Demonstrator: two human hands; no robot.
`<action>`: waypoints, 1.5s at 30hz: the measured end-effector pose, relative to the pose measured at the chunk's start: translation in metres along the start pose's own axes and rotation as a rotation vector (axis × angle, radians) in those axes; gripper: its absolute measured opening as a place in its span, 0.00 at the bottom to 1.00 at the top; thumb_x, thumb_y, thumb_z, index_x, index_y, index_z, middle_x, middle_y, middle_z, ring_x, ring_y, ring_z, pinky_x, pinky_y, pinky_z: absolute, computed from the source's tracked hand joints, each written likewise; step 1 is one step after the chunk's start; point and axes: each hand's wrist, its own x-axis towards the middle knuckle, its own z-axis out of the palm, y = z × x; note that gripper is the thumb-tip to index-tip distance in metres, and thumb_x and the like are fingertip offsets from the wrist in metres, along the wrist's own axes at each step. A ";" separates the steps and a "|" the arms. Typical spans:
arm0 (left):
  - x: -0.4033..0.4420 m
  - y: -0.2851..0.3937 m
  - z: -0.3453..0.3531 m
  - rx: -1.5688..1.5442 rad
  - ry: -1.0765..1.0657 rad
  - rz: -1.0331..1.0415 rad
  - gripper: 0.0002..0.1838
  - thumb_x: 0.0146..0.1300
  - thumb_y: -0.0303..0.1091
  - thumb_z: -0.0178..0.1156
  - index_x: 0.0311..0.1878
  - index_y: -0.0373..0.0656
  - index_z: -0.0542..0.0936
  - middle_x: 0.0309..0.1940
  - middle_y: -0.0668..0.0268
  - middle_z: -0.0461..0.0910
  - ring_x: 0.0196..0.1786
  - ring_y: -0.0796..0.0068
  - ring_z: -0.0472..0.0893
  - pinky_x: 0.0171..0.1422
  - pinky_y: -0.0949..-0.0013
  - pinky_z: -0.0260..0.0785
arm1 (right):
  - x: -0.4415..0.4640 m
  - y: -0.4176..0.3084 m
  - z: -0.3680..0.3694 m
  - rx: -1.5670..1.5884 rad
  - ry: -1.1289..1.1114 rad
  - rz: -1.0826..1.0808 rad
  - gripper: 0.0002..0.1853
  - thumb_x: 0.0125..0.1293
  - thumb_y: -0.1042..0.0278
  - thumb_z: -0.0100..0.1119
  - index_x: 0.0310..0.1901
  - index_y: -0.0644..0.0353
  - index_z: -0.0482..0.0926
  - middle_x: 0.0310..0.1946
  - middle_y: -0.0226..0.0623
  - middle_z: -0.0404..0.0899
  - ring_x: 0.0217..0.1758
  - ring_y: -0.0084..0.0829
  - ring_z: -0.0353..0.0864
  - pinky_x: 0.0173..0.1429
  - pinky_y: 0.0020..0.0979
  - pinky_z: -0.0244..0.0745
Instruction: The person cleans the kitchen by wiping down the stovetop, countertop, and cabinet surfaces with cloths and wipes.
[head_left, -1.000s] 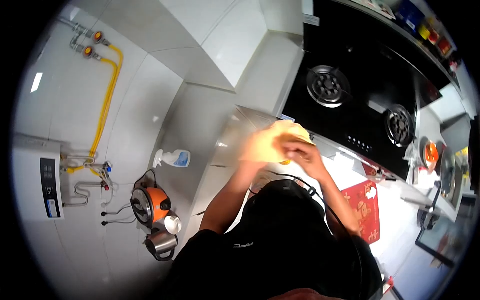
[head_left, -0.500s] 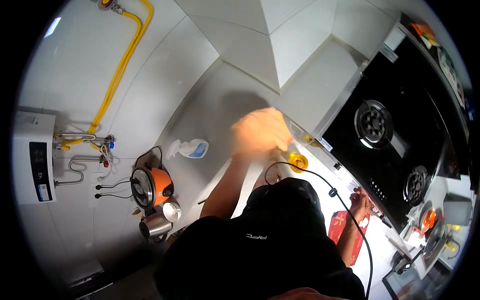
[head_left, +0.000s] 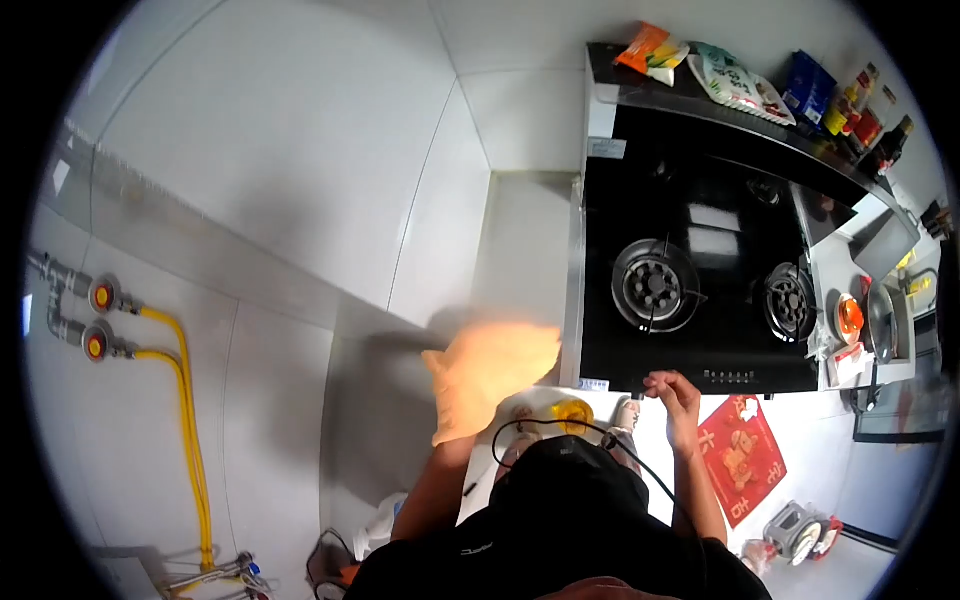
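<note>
An orange cloth [head_left: 490,375] is spread under and around my left hand [head_left: 462,425], which is mostly hidden by it. The cloth is over the pale countertop [head_left: 525,240], close to the left edge of the black gas stove [head_left: 700,355], and its far edge is blurred. My right hand [head_left: 678,398] is at the front edge of the stove, its fingers curled in, with nothing visible in them. Whether its fingertips touch the edge I cannot tell.
Two burners, the left one [head_left: 655,285] nearer, sit on the stove. Food packets [head_left: 740,80] and bottles line the ledge behind. A yellow container [head_left: 572,415] and a red mat [head_left: 742,460] are below. A black cable [head_left: 560,422] crosses before my body.
My view has swung right toward the stove. My left hand has moved with the orange cloth from the corner counter to the strip beside the stove. The right hand stays by the stove front.
</note>
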 end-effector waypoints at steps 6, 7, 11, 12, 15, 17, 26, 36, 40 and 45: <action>0.150 0.060 0.031 1.182 -0.077 -0.297 0.13 0.49 0.47 0.73 0.37 0.56 0.87 0.37 0.70 0.86 0.47 0.64 0.85 0.47 0.62 0.68 | 0.013 -0.007 -0.048 0.041 0.035 -0.028 0.09 0.75 0.72 0.61 0.50 0.69 0.85 0.44 0.36 0.85 0.43 0.23 0.83 0.53 0.25 0.78; 0.178 0.042 0.031 1.253 -0.113 -0.393 0.16 0.46 0.48 0.74 0.39 0.57 0.86 0.37 0.70 0.85 0.47 0.65 0.85 0.46 0.61 0.68 | 0.015 -0.011 -0.060 0.046 0.044 -0.036 0.09 0.75 0.72 0.61 0.50 0.69 0.85 0.44 0.36 0.85 0.43 0.23 0.83 0.53 0.25 0.78; 0.293 -0.005 0.020 1.525 -0.182 -0.611 0.22 0.41 0.49 0.75 0.42 0.55 0.86 0.38 0.68 0.84 0.47 0.68 0.84 0.44 0.56 0.70 | 0.020 -0.023 -0.110 0.008 0.158 -0.087 0.08 0.75 0.75 0.60 0.49 0.69 0.84 0.43 0.36 0.84 0.43 0.23 0.83 0.52 0.25 0.78; 0.321 -0.005 0.018 1.576 -0.170 -0.595 0.21 0.41 0.50 0.75 0.41 0.55 0.87 0.38 0.68 0.84 0.46 0.68 0.84 0.43 0.55 0.70 | 0.018 -0.024 -0.123 0.003 0.198 -0.099 0.08 0.75 0.75 0.60 0.49 0.69 0.84 0.43 0.35 0.84 0.43 0.23 0.83 0.52 0.24 0.78; 0.408 -0.063 -0.002 2.155 0.427 0.301 0.14 0.56 0.46 0.70 0.33 0.44 0.87 0.33 0.62 0.85 0.35 0.59 0.84 0.39 0.47 0.73 | 0.012 -0.013 -0.160 -0.037 0.334 -0.145 0.09 0.75 0.71 0.62 0.50 0.68 0.84 0.45 0.37 0.85 0.48 0.27 0.85 0.53 0.29 0.80; 0.492 -0.117 -0.026 1.914 0.386 0.331 0.17 0.65 0.46 0.60 0.34 0.43 0.88 0.34 0.58 0.87 0.37 0.56 0.85 0.40 0.46 0.74 | -0.001 -0.026 -0.166 -0.119 0.438 -0.098 0.13 0.76 0.66 0.62 0.52 0.67 0.84 0.46 0.39 0.86 0.51 0.30 0.85 0.53 0.31 0.81; 0.673 -0.105 0.057 1.330 -0.043 0.359 0.19 0.68 0.49 0.59 0.41 0.41 0.86 0.38 0.57 0.87 0.40 0.56 0.85 0.44 0.48 0.75 | -0.034 0.048 -0.192 -0.013 0.946 0.100 0.16 0.76 0.74 0.57 0.62 0.70 0.78 0.45 0.40 0.84 0.47 0.27 0.84 0.50 0.27 0.81; 0.711 -0.095 0.113 1.289 -0.112 0.467 0.22 0.71 0.51 0.57 0.48 0.40 0.83 0.42 0.56 0.87 0.44 0.55 0.85 0.48 0.50 0.75 | 0.024 0.134 -0.246 -0.872 0.976 0.327 0.32 0.66 0.76 0.58 0.73 0.48 0.73 0.52 0.48 0.79 0.52 0.51 0.82 0.54 0.46 0.79; 0.716 -0.091 0.131 1.270 -0.137 0.492 0.23 0.72 0.53 0.56 0.51 0.40 0.83 0.44 0.56 0.87 0.46 0.55 0.85 0.50 0.51 0.75 | 0.032 0.137 -0.246 -0.836 1.008 0.279 0.30 0.67 0.75 0.59 0.71 0.53 0.74 0.54 0.46 0.78 0.49 0.48 0.83 0.54 0.43 0.80; 0.724 -0.078 0.158 1.234 -0.127 0.538 0.25 0.74 0.54 0.55 0.55 0.39 0.81 0.46 0.55 0.87 0.48 0.55 0.86 0.52 0.53 0.76 | 0.010 0.148 -0.241 -0.593 1.173 0.245 0.25 0.68 0.76 0.61 0.67 0.59 0.77 0.51 0.43 0.80 0.39 0.34 0.81 0.48 0.33 0.79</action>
